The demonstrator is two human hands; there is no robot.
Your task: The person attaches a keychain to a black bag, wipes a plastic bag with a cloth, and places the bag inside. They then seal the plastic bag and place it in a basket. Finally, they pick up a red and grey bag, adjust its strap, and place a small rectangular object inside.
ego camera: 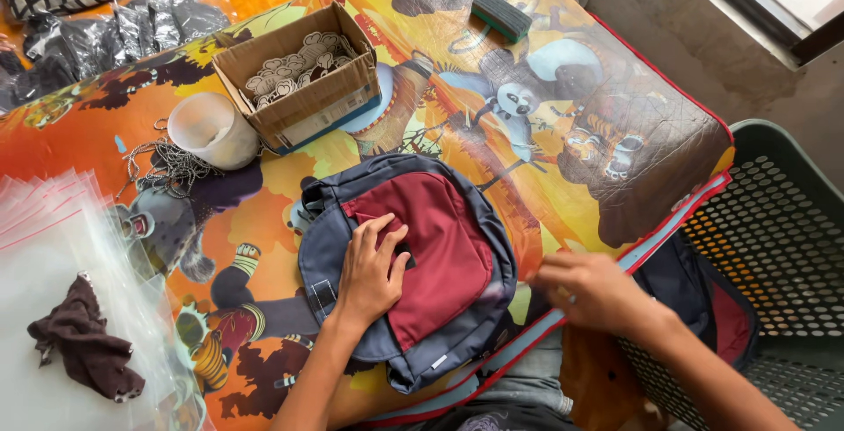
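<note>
- One big table filled nearly the whole view, draped in a bright orange and yellow cartoon-print cloth with red piping along its near edge, and a grey concrete wall ran behind it at the right.
- A dark green perforated plastic crate stood at the right, just off the table edge, and a second dark bag with a red patch showed inside it.
- A stack of clear plastic bags with red strips lay at the left end, with a crumpled brown rag on top.
- There it was, the centrepiece: a small backpack, grey-blue with a dark red front pocket, lying flat on the cloth near the front edge, front side up, a little white tag at its lower corner.
- An open cardboard box of small pale cut-out pieces sat behind the backpack, towards the left.
- A white plastic cup stood just beside the box, with a tangle of thin metal ball chains next to it.
- The left hand lay spread flat, palm down, on the backpack, its fingers on the red pocket, gripping nothing.
- The right hand hovered by the table's near edge, just right of the backpack, blurred; fingers loosely curled, and whether it held anything I could not tell.
- A dark green block-shaped eraser rested at the far end.
</note>
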